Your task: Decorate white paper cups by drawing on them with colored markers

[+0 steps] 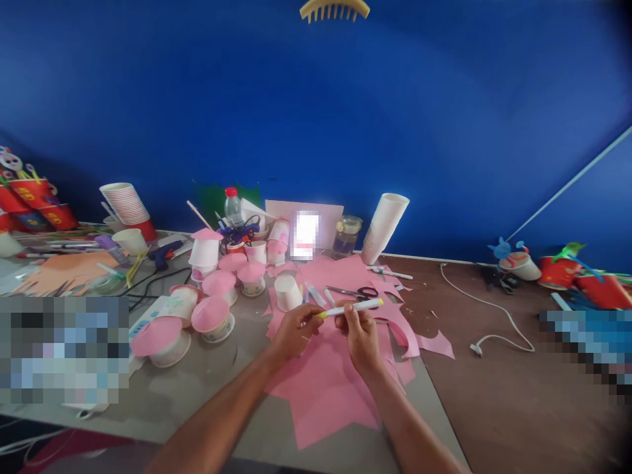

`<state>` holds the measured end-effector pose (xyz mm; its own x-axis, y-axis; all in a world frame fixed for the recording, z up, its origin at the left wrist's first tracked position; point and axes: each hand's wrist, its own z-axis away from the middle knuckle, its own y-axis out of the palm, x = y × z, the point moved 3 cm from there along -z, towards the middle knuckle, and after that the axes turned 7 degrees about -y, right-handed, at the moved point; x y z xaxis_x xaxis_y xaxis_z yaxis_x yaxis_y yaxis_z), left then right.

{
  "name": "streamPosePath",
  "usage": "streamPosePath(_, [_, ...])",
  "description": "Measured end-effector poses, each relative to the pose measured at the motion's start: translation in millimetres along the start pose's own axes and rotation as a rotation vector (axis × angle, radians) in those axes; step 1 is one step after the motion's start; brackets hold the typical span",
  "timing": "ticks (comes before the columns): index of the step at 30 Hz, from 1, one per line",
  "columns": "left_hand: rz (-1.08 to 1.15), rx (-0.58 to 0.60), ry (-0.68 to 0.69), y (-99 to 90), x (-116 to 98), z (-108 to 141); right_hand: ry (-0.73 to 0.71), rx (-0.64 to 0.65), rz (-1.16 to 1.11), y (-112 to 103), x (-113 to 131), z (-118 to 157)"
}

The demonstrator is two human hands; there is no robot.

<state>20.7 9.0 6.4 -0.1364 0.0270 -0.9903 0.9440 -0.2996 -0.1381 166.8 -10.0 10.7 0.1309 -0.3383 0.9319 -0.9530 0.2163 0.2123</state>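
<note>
My left hand (295,330) and my right hand (363,337) hold a white marker with yellow ends (366,305) between them, level above the pink paper. The left fingers pinch its left yellow end, while the right thumb and fingers grip the barrel. Beneath my hands lie cut sheets of pink paper (328,388). Just beyond the marker are black-handled scissors (366,292), and a white paper cup (288,293) stands upside down to the left. A curled pink paper strip (403,337) sits right of my right hand.
Paper cups with pink cone tops (212,313) crowd the left side, near a blue glue gun (165,255). A tall stack of white cups (386,227) leans by a glass jar (346,236). A white cable (498,306) crosses the brown table at right.
</note>
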Motion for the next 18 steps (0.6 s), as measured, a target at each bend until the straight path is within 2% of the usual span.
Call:
streamPosePath(5, [-0.21, -0.004, 0.1, 0.8, -1, 3, 0.09, 0.018, -0.036, 5, -4, 1])
streamPosePath(13, [-0.419, -0.127, 0.344, 2.2, -1, 9, 0.118, 0.016, -0.07, 11, -10, 8])
streamPosePath(18, [-0.455, -0.127, 0.37, 5.0, 3, 10, 0.141, 0.032, -0.06, 16, -12, 12])
